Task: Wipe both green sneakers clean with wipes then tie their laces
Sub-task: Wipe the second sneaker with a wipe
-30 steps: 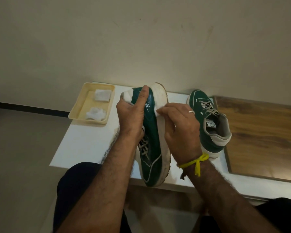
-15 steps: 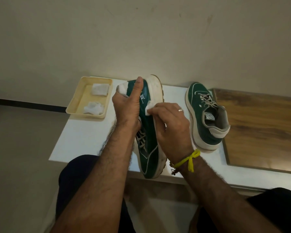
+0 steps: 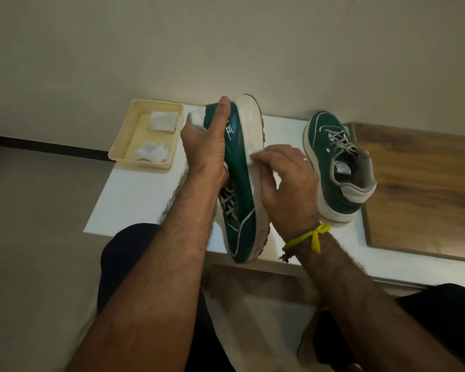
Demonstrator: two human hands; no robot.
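Dim warm indoor light; white table (image 3: 134, 194) brightest; soft shadows; wide-angle bending at edges; slight overall softness.

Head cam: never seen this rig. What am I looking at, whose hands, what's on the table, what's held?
No machine here: a person wears a camera on the head, and it looks forward and down at their own two bare hands. The left hand grips a green sneaker tipped on its side, thumb along the heel. The right hand, with a ring and a yellow wrist thread, presses a white wipe against that shoe's white sole edge. On the white table stand the second sneaker, upright with its laces loose, and a cream tray holding two more wipes. A wooden board lies at the right.
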